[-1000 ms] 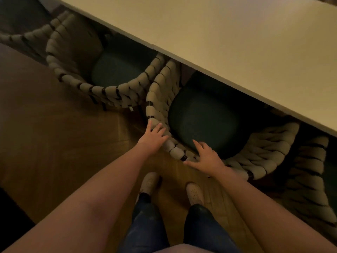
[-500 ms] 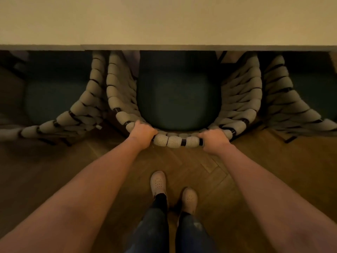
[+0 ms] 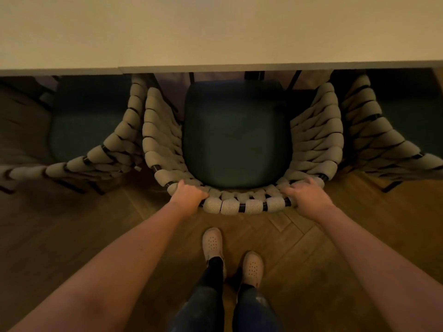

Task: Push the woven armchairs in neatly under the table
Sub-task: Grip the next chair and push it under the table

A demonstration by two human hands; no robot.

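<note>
The middle woven armchair (image 3: 242, 206) has thick beige rope weave on a black frame and a dark green seat cushion (image 3: 235, 135). It faces the pale table (image 3: 215, 32), with the front of its seat just at the table's edge. My left hand (image 3: 187, 196) grips the left part of the curved back rim, fingers curled over it. My right hand (image 3: 309, 197) holds the right part of the same rim, fingers wrapped over the top. A second woven armchair (image 3: 100, 154) stands to the left and a third (image 3: 374, 130) to the right, both partly under the table.
The neighbouring chairs' arms almost touch the middle chair on both sides. Wooden herringbone floor (image 3: 299, 236) lies beneath me, with my two light shoes (image 3: 212, 243) just behind the chair. Dark table legs show under the tabletop behind the seat.
The view has swung round to face the table squarely. My hands went from lightly touching the chair's back rim to gripping it, and the rim now sits slightly nearer to me.
</note>
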